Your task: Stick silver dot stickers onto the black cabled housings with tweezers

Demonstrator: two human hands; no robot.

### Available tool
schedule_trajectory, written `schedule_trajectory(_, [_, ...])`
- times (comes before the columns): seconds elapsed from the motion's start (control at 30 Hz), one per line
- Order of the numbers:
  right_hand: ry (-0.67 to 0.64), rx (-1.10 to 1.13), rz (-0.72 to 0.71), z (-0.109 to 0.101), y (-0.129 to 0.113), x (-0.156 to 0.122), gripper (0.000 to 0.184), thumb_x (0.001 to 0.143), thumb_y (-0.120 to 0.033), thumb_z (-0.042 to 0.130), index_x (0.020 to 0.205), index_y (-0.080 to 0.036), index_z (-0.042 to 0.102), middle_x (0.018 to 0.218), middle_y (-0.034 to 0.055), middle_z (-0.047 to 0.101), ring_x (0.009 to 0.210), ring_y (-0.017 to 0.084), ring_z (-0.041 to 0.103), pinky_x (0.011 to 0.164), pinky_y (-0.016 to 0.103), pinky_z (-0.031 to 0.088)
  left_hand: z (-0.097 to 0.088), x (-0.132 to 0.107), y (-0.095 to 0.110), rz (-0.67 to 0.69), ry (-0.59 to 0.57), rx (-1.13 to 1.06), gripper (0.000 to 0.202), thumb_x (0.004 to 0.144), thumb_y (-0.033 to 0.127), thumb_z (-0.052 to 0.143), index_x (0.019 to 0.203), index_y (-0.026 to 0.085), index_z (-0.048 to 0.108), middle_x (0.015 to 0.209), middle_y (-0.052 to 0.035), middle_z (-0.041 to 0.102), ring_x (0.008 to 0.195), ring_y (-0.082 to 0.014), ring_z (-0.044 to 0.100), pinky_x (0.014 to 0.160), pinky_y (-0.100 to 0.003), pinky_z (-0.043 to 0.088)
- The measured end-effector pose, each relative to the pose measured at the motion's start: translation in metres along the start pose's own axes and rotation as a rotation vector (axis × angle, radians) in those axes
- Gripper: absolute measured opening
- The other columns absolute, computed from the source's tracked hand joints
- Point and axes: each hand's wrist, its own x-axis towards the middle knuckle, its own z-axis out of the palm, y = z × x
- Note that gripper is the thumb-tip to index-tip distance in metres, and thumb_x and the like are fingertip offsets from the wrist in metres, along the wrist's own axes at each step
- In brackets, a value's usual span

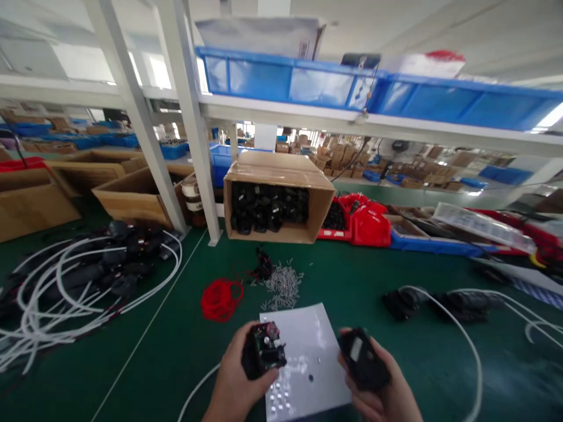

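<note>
The left hand (235, 381) is closed around a black plastic housing half with an exposed circuit board (263, 350), open side turned up toward the camera, while the right hand (382, 392) grips a flat black plastic cover with a pale label patch (363, 358), fingers wrapped under it. Both pieces are held just above a white sheet with small clear studs (303, 363) lying on the green table mat (396, 269). The cover lies to the right of the housing, well apart across the sheet, its long axis tilted toward the upper left, so it points roughly at the open half; each hand is nearest its own piece. A white cable (197, 390) trails from below the left hand. Just beyond the sheet sit a scatter of small silver pins (284, 287) and a red coil of wire (221, 299). Farther back, a cardboard box on its side filled with black parts (275, 202) stands beside red plastic bins (369, 223). To the left lies a heap of black units with white cables (88, 275), and to the right more black units with white leads (440, 305).
</note>
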Motion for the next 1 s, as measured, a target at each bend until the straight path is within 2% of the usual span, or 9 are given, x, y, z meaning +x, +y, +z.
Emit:
schedule_trajectory(0.1, [-0.193,0.425,0.217,0.039,0.013,0.004,0.056,0.069,-0.053,0.07,0.112,-0.022,0.053,0.08,0.0032,0.062,0.036,-0.001,0.015,0.033,0.014,0.012,0.001,-0.002,0.032,0.147,-0.124,0.275,0.064,0.06,0.022,0.077,0.117,0.021,0.048,0.115,-0.009,0.057,0.109,-0.031,0.052,0.096,-0.048,0.043])
schedule_trajectory(0.17, [-0.205,0.462,0.236,0.057,0.021,0.005,0.056,0.068,-0.052,0.073,0.111,-0.021,0.054,0.068,-0.0013,0.059,0.036,-0.001,0.013,0.033,0.013,0.01,0.003,-0.002,0.047,0.225,-0.194,0.387,0.063,0.057,0.025,0.081,0.112,0.02,0.051,0.113,-0.0086,0.057,0.105,-0.0309,0.052,0.093,-0.048,0.044])
schedule_trajectory(0.3, [-0.227,0.264,0.13,0.07,0.031,0.004,0.051,0.077,-0.058,0.063,0.112,-0.022,0.054,0.063,-0.0043,0.053,0.036,0.0,0.014,0.034,0.014,0.011,0.008,-0.001,0.053,0.239,-0.229,0.537,0.055,0.058,0.03,0.083,0.103,0.018,0.052,0.103,-0.0081,0.06,0.096,-0.0301,0.052,0.086,-0.049,0.047])
schedule_trajectory(0.4, [-0.253,0.02,-0.022,0.069,0.029,0.003,0.047,0.082,-0.058,0.057,0.114,-0.024,0.053,0.088,0.0019,0.061,0.046,0.007,0.043,0.039,0.016,0.032,0.009,0.001,0.05,0.219,-0.238,0.619,0.054,0.058,0.026,0.082,0.102,0.017,0.052,0.099,-0.0079,0.06,0.094,-0.0305,0.052,0.084,-0.049,0.047])
schedule_trajectory(0.47, [-0.294,-0.158,-0.17,0.07,0.025,0.002,0.043,0.087,-0.055,0.051,0.115,-0.023,0.052,0.107,0.0047,0.059,0.082,0.017,0.058,0.067,0.024,0.048,0.008,0.002,0.049,0.22,-0.248,0.651,0.056,0.057,0.026,0.083,0.102,0.016,0.052,0.098,-0.0084,0.06,0.093,-0.0309,0.052,0.084,-0.049,0.047])
schedule_trajectory(0.5, [-0.325,-0.245,-0.246,0.07,0.023,0.001,0.041,0.089,-0.053,0.047,0.117,-0.022,0.051,0.115,0.0053,0.057,0.1,0.021,0.055,0.083,0.027,0.046,0.007,0.003,0.048,0.225,-0.251,0.655,0.058,0.056,0.026,0.084,0.103,0.015,0.052,0.098,-0.0086,0.06,0.093,-0.0309,0.052,0.084,-0.049,0.046])
schedule_trajectory(0.6, [-0.395,-0.452,-0.413,0.075,0.023,0.0,0.038,0.095,-0.047,0.037,0.122,-0.021,0.044,0.125,0.0065,0.051,0.119,0.022,0.044,0.102,0.03,0.034,0.005,0.004,0.043,0.242,-0.245,0.624,0.067,0.053,0.031,0.086,0.108,0.016,0.051,0.101,-0.0087,0.06,0.093,-0.0307,0.052,0.084,-0.049,0.046])
schedule_trajectory(0.83, [-0.203,-0.664,-0.485,0.085,0.037,-0.003,0.042,0.095,-0.04,0.037,0.13,-0.018,0.033,0.126,0.0118,0.05,0.115,0.024,0.049,0.097,0.035,0.039,0.005,0.006,0.027,0.326,-0.203,0.418,0.077,0.061,0.021,0.08,0.128,0.022,0.041,0.109,-0.0076,0.059,0.098,-0.0283,0.052,0.092,-0.048,0.04])
schedule_trajectory(1.0, [-0.222,-0.354,-0.331,0.09,0.037,0.0,0.063,0.085,-0.047,0.058,0.134,-0.017,0.033,0.125,0.0119,0.051,0.113,0.024,0.051,0.093,0.034,0.044,-0.003,0.009,0.011,0.12,-0.201,0.071,0.065,0.062,0.014,0.078,0.118,0.026,0.045,0.117,-0.0056,0.053,0.109,-0.0267,0.049,0.095,-0.044,0.039])
